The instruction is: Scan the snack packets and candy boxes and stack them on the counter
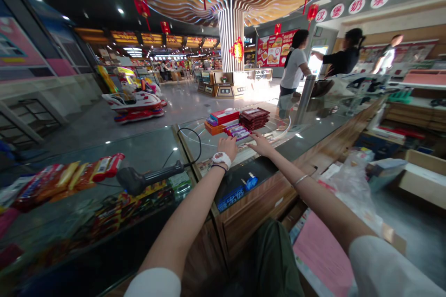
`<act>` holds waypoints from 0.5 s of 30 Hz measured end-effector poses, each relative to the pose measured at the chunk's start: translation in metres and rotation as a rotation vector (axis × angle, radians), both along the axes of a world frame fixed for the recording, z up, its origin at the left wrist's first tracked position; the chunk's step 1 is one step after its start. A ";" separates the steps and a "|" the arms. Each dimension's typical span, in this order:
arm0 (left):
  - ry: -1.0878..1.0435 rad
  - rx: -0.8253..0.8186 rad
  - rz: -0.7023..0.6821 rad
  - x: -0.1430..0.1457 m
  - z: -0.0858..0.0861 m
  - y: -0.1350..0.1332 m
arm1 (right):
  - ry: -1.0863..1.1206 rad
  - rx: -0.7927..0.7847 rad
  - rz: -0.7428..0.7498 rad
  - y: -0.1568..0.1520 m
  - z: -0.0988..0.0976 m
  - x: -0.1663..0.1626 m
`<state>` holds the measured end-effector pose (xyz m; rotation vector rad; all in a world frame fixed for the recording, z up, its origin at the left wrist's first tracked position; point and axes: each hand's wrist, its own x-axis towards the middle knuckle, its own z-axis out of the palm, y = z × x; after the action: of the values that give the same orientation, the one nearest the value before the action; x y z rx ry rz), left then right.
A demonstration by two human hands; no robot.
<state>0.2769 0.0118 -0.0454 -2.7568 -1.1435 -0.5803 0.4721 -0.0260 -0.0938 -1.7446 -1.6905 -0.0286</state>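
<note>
On the glass counter lies a row of purple-wrapped snack bars (pixel 237 131), with one of my hands at each end. My left hand (pixel 227 146), wearing a white watch, has its fingers curled at the left end of the row; its fingertips are partly hidden. At the right end, my right hand (pixel 262 144) reaches in with fingers stretched and apart, touching or very close to the bars. Directly behind the bars sit a red box (pixel 225 115) and an orange box (pixel 213 128). A stack of dark red-brown flat packets (pixel 255 119) lies to their right.
A black handheld scanner (pixel 149 178) with a cable lies left of my left forearm. Farther left are several colourful snack packs (pixel 75 176). A blue object (pixel 251 181) sits near the counter's front edge. Two people stand along the counter at right, beside a metal post (pixel 306 100).
</note>
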 end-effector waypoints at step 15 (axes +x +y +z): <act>-0.055 0.048 0.008 -0.002 -0.006 0.003 | -0.035 -0.005 -0.019 0.005 -0.008 0.003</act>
<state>0.2748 0.0151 -0.0512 -2.7101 -1.1359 -0.6776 0.4754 -0.0214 -0.1020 -1.7739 -1.7001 -0.0640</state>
